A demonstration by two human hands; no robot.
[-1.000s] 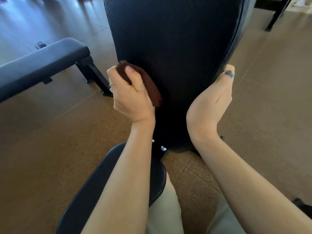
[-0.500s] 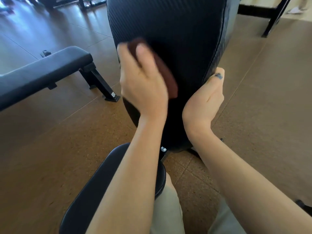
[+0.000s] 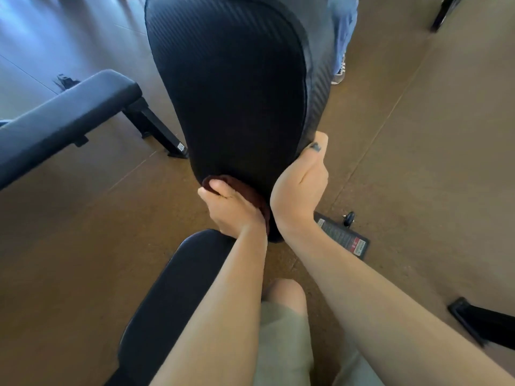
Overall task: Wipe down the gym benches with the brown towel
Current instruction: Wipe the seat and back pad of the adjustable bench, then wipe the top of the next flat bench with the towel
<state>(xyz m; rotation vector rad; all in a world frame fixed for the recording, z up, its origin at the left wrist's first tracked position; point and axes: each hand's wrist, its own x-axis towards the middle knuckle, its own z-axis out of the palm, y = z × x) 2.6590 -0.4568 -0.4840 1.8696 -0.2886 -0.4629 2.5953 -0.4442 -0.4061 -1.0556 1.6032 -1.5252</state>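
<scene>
Left hand (image 3: 232,206) presses brown towel (image 3: 245,188) low on backrest (image 3: 231,93).

Brown cork-like floor (image 3: 418,162) spreads under me. Pale light glares off the floor far left, beyond a flat bench (image 3: 69,112).

L hand (image 3: 234,208) presses brown towel (image 3: 250,190) on backrest (image 3: 228,87).
</scene>
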